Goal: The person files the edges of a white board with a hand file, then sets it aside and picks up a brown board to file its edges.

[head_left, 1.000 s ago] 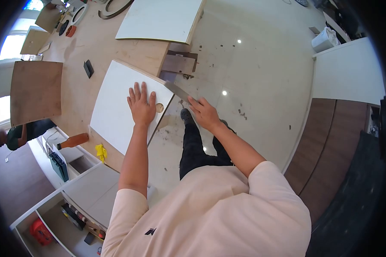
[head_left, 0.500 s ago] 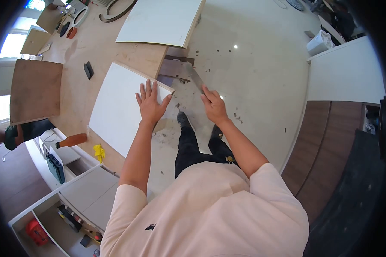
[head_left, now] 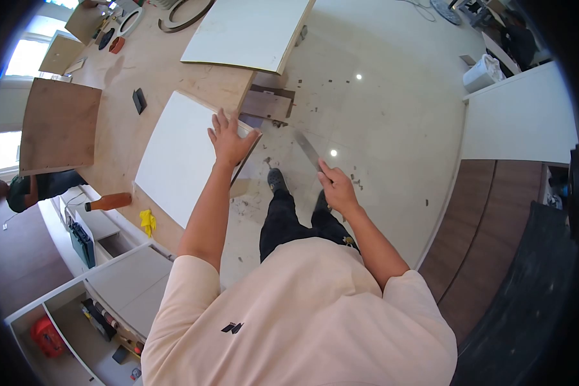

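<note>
My left hand [head_left: 229,143] lies on the white board [head_left: 180,154], fingers spread, close to its right-hand corner. That board rests on the wooden workbench [head_left: 125,138] and sticks out past the bench's edge. Wrapped round one end of a flat file [head_left: 307,149] is my right hand [head_left: 338,190], held out over the floor. The file is long, grey and slightly blurred; its far end points up and left, apart from the board's edge.
Another white board [head_left: 248,32] lies farther up the bench. An orange bottle [head_left: 109,201] and a yellow cloth [head_left: 148,222] are at the left. A brown panel [head_left: 61,127] stands near a person [head_left: 29,191]. Small scraps are scattered on the floor [head_left: 392,116].
My right hand has moved down and to the right with the file, farther from the board's edge. My left hand stays on the board, its fingers slightly shifted.
</note>
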